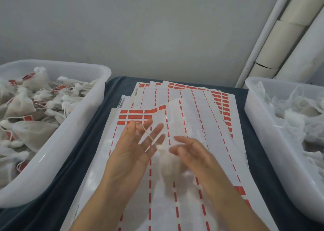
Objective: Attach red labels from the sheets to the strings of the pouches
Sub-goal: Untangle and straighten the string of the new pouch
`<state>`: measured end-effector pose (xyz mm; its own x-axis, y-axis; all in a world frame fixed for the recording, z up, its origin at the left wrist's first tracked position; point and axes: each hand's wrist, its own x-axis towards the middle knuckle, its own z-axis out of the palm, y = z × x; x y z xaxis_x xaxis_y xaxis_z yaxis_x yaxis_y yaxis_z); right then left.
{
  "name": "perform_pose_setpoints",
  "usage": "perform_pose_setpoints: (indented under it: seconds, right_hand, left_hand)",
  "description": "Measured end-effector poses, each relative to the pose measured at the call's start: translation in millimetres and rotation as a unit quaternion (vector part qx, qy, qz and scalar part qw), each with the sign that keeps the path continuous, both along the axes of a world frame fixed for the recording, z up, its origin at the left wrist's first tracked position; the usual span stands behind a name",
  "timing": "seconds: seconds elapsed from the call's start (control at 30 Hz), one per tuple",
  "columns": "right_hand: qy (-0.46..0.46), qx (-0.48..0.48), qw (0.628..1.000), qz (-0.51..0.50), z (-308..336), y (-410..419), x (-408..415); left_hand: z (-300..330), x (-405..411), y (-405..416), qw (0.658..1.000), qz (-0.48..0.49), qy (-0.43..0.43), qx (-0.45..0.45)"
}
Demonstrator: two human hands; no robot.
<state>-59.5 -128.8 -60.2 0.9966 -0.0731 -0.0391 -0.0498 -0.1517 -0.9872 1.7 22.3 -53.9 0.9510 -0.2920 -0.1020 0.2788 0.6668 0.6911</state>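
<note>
At far left, a bin (52,151) holds labelled pouches. Over the sheets (175,107), the left hand (133,150) has fingers spread, string (148,136) draped across them; a pouch (168,167) dangles beside the blurred, loosely open right hand (194,153). Another bin (259,129) sits right.

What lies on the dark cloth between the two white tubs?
In the head view, overlapping label sheets with red labels cover the cloth between the left tub and right tub; both hands work a pouch above them.
</note>
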Motion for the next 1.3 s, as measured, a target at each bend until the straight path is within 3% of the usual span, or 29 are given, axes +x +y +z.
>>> perform_pose_setpoints:
  seconds: [0.1, 0.2, 0.3, 0.37, 0.43, 0.53, 0.63, 0.83, 0.9, 1.03, 1.13, 1.3]
  right_hand:
    - [-0.015, -0.117, 0.976, -0.184, -2.0, -25.4, 9.0]
    - [0.055, -0.174, 0.961, -0.206, -7.2, -34.8, 18.5]
    - [0.105, -0.208, 0.958, -0.166, -14.6, -30.8, 31.6]
    - [0.105, -0.297, 0.934, -0.170, -13.0, -29.5, 46.7]
    - [0.101, -0.383, 0.901, -0.178, -6.4, -29.0, 66.5]
    - [0.024, -0.497, 0.852, -0.163, 0.3, -21.4, 100.8]
    - [-0.048, -0.556, 0.828, -0.057, 4.4, -6.8, 143.1]
    - [0.087, -0.610, 0.784, 0.081, 13.2, 3.9, 205.8]
    - [0.129, -0.586, 0.793, 0.110, 24.3, 1.7, 216.7]
    - [0.192, -0.388, 0.880, 0.196, 51.0, -12.6, 224.9]
    - [0.192, -0.297, 0.898, 0.260, 65.9, -24.3, 218.0]
    - [0.179, -0.434, 0.847, 0.249, 98.4, -59.4, 205.1]
  left_hand:
    - [9.3, -0.9, 3.7, 0.996, 0.070, -0.040, 0.046]
    - [18.2, 3.0, 6.3, 0.960, 0.151, -0.125, 0.198]
    - [11.7, 29.7, 3.3, 0.878, 0.183, -0.192, 0.399]
    - [0.3, 51.2, -2.0, 0.799, 0.179, -0.199, 0.539]
    - [-14.8, 65.7, -6.7, 0.761, 0.158, -0.188, 0.600]
    - [-28.9, 72.4, -7.7, 0.764, 0.158, -0.160, 0.605]
    - [-32.0, 71.2, -3.9, 0.779, 0.169, -0.154, 0.585]
    - [-31.2, 68.5, -0.9, 0.789, 0.165, -0.157, 0.570]
    - [-31.4, 67.9, -1.9, 0.795, 0.165, -0.159, 0.562]
    - [-31.1, 68.4, -4.5, 0.812, 0.156, -0.158, 0.540]
    - [-29.0, 68.3, -4.6, 0.819, 0.169, -0.192, 0.513]
    - [-32.7, 69.9, -3.8, 0.797, 0.174, -0.223, 0.534]
